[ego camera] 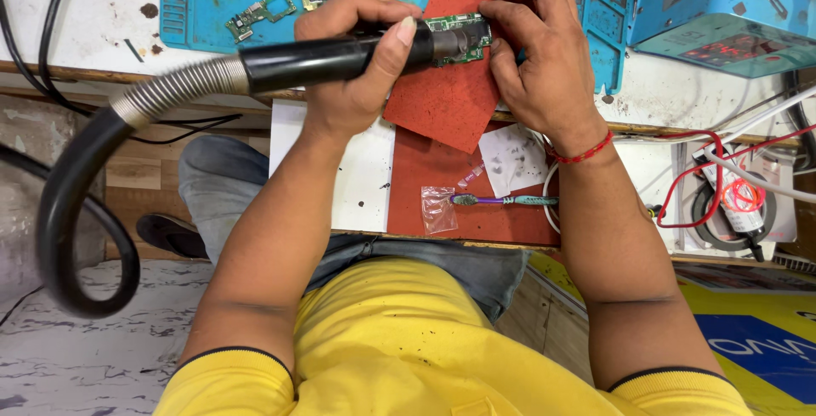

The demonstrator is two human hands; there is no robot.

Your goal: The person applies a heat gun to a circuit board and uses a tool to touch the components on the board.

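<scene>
Left hand [353, 50] wrapped tight around black cylindrical hot-air handle [340, 57] with ribbed metal hose [174, 89]. Right hand [535, 50] pinching small green circuit board [463, 33] at nozzle, over red mat [446, 101], blue workbench mat [204, 0].

A green circuit board [459, 35] is seen against a red speckled pad [450, 93]. The handpiece [340, 57] is black, its ribbed hose [170, 93] silver. A blue mat [221, 0] is spread on the white, stained table [85, 16]. A purple and teal toothbrush [501, 201] is noted, as are a red wrist thread [582, 154] and a yellow shirt [399, 339].
</scene>
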